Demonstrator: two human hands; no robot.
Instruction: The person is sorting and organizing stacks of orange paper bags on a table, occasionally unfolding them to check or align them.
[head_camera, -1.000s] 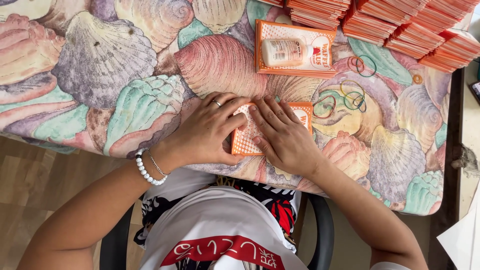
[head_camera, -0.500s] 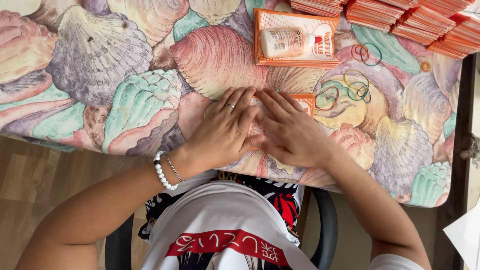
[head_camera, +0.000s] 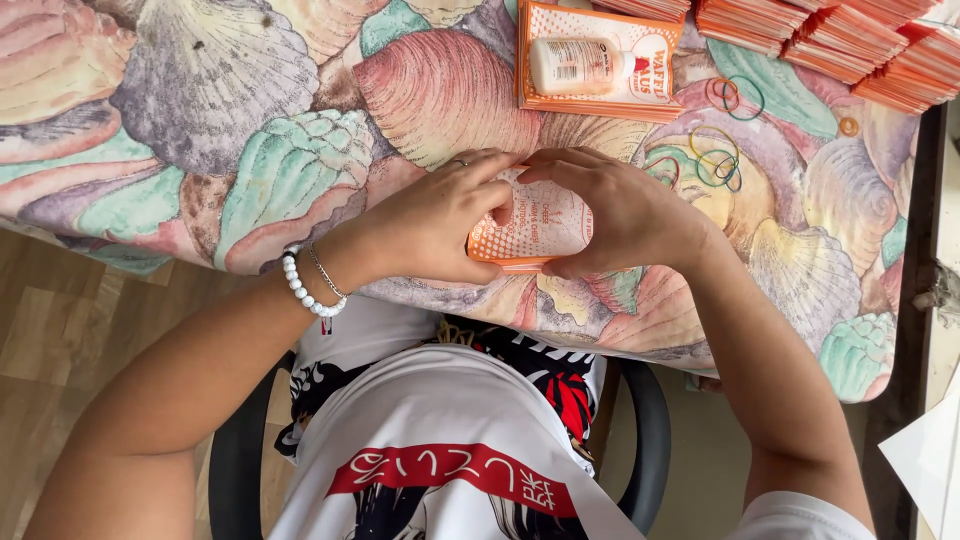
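Shell-print tablecloth (head_camera: 200, 120), wood floor (head_camera: 60, 350), black chair (head_camera: 235, 470)

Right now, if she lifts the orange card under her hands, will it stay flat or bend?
The orange card looks thin and flat, so it is probably light and would bend easily. Both the left hand and the right hand press on it, which suggests it could slide on the smooth shell-print tablecloth.

Two hands, the left (head_camera: 430, 225) and the right (head_camera: 625, 215), rest on one orange-and-white card (head_camera: 535, 225) on the table (head_camera: 200, 130). Just beyond that card lies one orange card with a white bottle (head_camera: 597, 62). To that card's right lie about six loose rubber bands (head_camera: 722, 150). Several stacks of orange cards (head_camera: 820, 35) line the far edge; their number is unclear.
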